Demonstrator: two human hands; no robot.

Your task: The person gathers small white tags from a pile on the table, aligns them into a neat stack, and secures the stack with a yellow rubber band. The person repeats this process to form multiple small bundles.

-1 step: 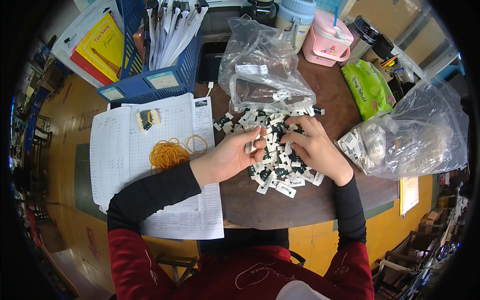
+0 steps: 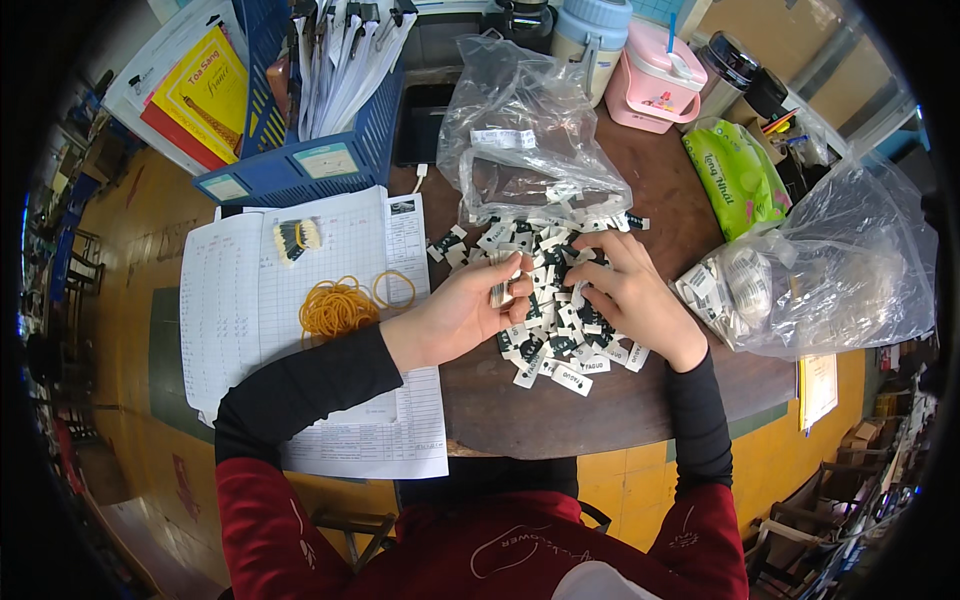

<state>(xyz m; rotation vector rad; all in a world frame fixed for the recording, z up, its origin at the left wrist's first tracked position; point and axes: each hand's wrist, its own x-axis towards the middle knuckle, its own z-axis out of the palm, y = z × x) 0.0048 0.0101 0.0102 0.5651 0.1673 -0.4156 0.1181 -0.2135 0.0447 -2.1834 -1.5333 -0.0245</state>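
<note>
A loose pile of small white and dark green fabric labels (image 2: 569, 378) lies on the brown table. My left hand (image 2: 470, 312) is closed round a small stack of labels (image 2: 503, 290), at the pile's left side. Over the right side of the pile is my right hand (image 2: 630, 292), its fingers bent and apart, with the tips down among the labels. Whether a label touches its thumb I cannot tell. Left of my left hand, yellow rubber bands (image 2: 340, 308) sit in a heap on papers (image 2: 225, 300). A banded bundle of labels (image 2: 297, 238) rests on the same papers.
A clear plastic bag (image 2: 530, 130) lies behind the pile. Another bag (image 2: 830, 270) with bundled labels lies at the right, near a green packet (image 2: 735, 180). A blue file rack (image 2: 330, 165), phone (image 2: 423, 125), pink container (image 2: 655, 85) and blue-lidded jug (image 2: 590, 45) stand farther back.
</note>
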